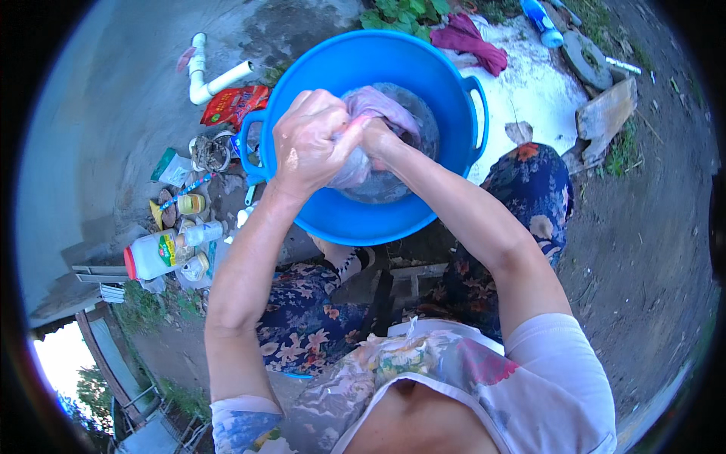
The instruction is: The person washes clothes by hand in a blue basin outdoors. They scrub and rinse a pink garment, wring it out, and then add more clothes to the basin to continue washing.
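Note:
A round blue tub [378, 47] with two side handles stands between my knees, with cloudy, sudsy water [389, 195] at its bottom. Over it, both hands are closed round a wet, pale pink-purple cloth [384, 104]. My left hand [311, 140] is in a fist, its thumb lying toward the other hand. My right hand [372, 142] is pressed against it from the right, and its fingers are partly hidden. One bunched part of the cloth bulges out below the hands; another part spreads above them, toward the far side of the tub.
Left of the tub lie a red packet [234, 106], a white pipe [219, 83], a red-lidded plastic jar [155, 256] and several small containers. Beyond it to the right are a maroon cloth [473, 41], a white slab [529, 83], a blue bottle [541, 23] and a round stone [586, 60].

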